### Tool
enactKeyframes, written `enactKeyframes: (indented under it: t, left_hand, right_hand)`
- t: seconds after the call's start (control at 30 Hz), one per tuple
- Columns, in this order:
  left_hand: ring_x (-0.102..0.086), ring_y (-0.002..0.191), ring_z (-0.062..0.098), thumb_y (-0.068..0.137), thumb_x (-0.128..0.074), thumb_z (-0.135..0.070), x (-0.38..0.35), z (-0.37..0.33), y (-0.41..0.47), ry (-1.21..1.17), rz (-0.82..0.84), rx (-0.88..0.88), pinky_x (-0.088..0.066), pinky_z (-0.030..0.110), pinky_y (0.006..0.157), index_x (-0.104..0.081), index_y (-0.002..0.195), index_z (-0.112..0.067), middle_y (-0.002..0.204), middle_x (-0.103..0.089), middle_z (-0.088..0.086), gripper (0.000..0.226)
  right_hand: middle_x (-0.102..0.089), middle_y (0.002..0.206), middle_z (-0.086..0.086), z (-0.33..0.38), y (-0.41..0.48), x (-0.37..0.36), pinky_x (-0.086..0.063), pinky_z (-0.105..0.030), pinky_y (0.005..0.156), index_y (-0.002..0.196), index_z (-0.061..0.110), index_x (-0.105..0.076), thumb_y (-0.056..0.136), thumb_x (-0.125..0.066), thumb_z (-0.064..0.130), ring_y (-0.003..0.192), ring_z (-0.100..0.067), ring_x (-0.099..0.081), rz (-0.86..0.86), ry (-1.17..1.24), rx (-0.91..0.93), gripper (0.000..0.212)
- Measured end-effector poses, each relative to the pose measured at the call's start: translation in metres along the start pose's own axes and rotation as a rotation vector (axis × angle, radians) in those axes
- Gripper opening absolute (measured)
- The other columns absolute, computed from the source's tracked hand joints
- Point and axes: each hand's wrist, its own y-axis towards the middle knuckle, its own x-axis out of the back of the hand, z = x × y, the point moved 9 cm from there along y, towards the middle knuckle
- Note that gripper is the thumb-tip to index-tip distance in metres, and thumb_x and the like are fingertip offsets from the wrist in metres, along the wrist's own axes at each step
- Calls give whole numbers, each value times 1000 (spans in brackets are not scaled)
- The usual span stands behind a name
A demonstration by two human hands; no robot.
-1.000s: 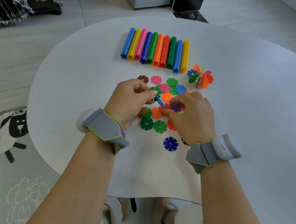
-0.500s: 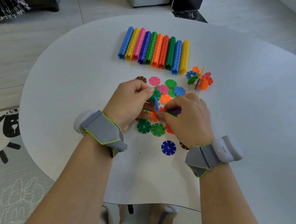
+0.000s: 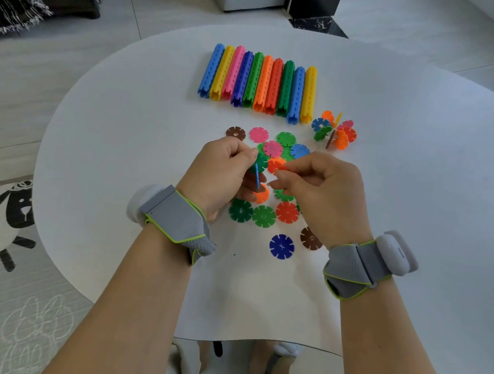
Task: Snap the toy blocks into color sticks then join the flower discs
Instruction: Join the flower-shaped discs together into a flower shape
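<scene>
Landmark: the sticks (image 3: 258, 81), ten of them laid side by side and touching at the far part of the table (image 3: 122, 143). Colour order, left to right: blue, yellow, pink, dark blue, green, orange, red-orange, green, blue, yellow.

1. Far left of the sticks and nearer the camera, a mat (image 3: 8, 213) with a sheep picture lies on the floor.
2. Nearer than the sticks and below their left half, the left hand (image 3: 220, 171) is raised over the table. Its thumb and curled fingers pinch a blue disc (image 3: 257, 177), held edge-on. Whether another disc is joined to it cannot be told.
3. Directly nearer than the sticks, the loose discs (image 3: 267, 216) lie flat on the table in pink, green, blue, orange, red and brown, some overlapping.
4. Below the right half of the sticks, the right hand (image 3: 324, 195) pinches an orange disc (image 3: 277, 165) at its fingertips, just beside the blue disc.
5. Just beyond the right end of the sticks stands a cluster (image 3: 335, 132) of joined discs.
6. Each wrist carries a grey band (image 3: 359, 268) with a white unit; its marking is too small to read.
</scene>
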Motion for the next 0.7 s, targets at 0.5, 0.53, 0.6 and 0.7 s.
enactKeyframes:
  t: [0.5, 0.53, 0.6, 0.7]
  left_hand:
    - [-64, 55, 18, 99, -42, -16, 4, 2, 2, -15, -25, 26, -48, 21, 42, -51, 80, -11, 72, -64, 12, 22]
    - [-63, 55, 18, 99, -42, -16, 3, 2, 3, -14, -28, 30, -48, 22, 42, -51, 81, -11, 73, -64, 12, 21]
    - [-63, 52, 15, 99, -41, -16, 3, 4, 3, -11, -33, 43, -48, 22, 42, -51, 82, -10, 73, -63, 12, 21]
    - [-62, 48, 13, 99, -41, -16, 2, 7, 4, -18, -40, 57, -48, 22, 41, -50, 81, -10, 75, -62, 14, 21]
  right_hand:
    - [-69, 76, 9, 5, -2, -4, -55, -15, 68, 82, 20, -67, 85, -68, 11, 70, 0, -68, 16, -53, 45, 10]
    - [-69, 76, 9, 5, -2, -4, -55, -16, 69, 81, 21, -66, 85, -68, 11, 69, 0, -68, 18, -50, 47, 11]
    - [-70, 77, 8, 4, -3, -5, -55, -17, 69, 81, 21, -66, 85, -68, 11, 69, -1, -68, 28, -49, 47, 11]
    - [-70, 76, 8, 4, -3, -6, -56, -18, 70, 79, 23, -65, 85, -68, 11, 69, -1, -68, 34, -43, 46, 14]
